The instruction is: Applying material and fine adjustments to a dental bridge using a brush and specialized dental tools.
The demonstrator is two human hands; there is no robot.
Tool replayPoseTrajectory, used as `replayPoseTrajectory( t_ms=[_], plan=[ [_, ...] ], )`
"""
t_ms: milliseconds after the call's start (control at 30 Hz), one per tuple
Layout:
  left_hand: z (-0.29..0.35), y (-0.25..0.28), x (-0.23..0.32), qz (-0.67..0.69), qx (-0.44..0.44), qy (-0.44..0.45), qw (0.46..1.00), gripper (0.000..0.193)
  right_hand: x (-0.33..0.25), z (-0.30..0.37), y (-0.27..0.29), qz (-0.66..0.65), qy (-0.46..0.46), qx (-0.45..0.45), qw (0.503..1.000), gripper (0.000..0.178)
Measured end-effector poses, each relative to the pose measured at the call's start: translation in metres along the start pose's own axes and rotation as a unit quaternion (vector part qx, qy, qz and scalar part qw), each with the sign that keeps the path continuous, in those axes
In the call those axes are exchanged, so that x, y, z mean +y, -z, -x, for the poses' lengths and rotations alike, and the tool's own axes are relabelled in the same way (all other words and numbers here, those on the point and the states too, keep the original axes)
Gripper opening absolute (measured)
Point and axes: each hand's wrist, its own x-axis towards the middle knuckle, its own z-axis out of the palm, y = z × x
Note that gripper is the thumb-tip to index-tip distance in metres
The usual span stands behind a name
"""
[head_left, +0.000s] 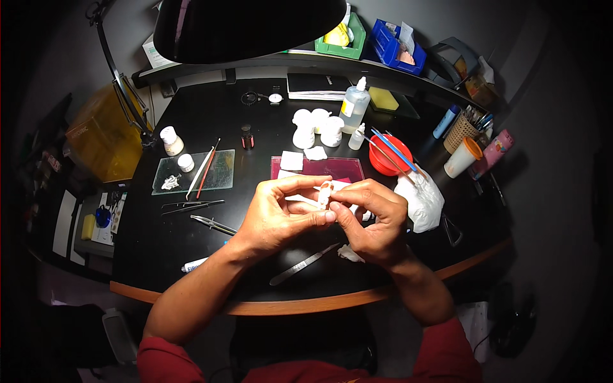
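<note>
Between the fingertips of both hands is a small whitish piece [325, 193], pale with orange-pink tints, its exact kind too small to make out. My left hand [276, 207] pinches it from the left, thumb below and fingers above. My right hand [372, 220] holds its right side between thumb and fingers. Both hands are raised over the front of the black table. Partly hidden behind them lies a magenta plate [351, 167] with white folded pads [292, 160]. In front of the hands lies a scalpel-like metal handle [304, 263], beside a crumpled white scrap [350, 253].
At left, a glass slab [220, 169] carries a small white jar [186, 163] and thin brushes; tweezers [214, 225] lie nearer. Behind stand white bottles [331, 131] and a clear squeeze bottle [354, 107]. At right are a red bowl [382, 159] and white cloth [421, 203]. A dark lamp shade [249, 29] hangs overhead.
</note>
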Motion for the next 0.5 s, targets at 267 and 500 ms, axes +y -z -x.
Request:
replayPoseTrajectory(
  t_ms=[267,500],
  plan=[
    [0.0027,0.0026,0.003,0.035,-0.039,0.035,0.998,0.054,-0.0019,0.0007,0.0,-0.005,0.003,0.002,1.0,0.015],
    [0.0023,0.0012,0.0035,0.055,-0.058,0.036,0.996,0.053,-0.0049,0.0001,0.0023,-0.015,0.017,0.011,1.0,0.016]
  ],
)
